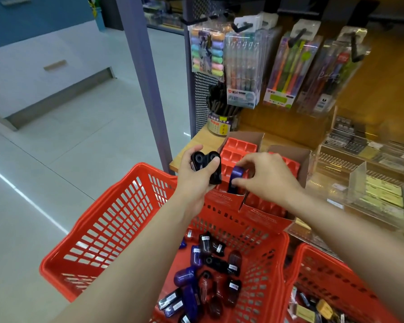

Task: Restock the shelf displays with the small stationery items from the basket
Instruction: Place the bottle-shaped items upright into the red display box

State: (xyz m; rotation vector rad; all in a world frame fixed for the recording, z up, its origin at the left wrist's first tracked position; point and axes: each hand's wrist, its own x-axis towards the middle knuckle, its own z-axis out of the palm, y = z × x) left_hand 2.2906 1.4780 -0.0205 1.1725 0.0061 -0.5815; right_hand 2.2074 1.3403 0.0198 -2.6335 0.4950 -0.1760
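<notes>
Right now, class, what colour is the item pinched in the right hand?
Purple; the item shows best in the head view, pinched by the right hand.

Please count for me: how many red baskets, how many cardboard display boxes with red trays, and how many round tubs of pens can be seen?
Red baskets: 2
Cardboard display boxes: 2
Round pen tub: 1
Total: 5

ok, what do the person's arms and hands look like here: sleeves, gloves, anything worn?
Both forearms are bare as far as the frame shows, with no sleeves in view. The left hand and right hand have no gloves; no rings, watch or wristbands show.
</notes>
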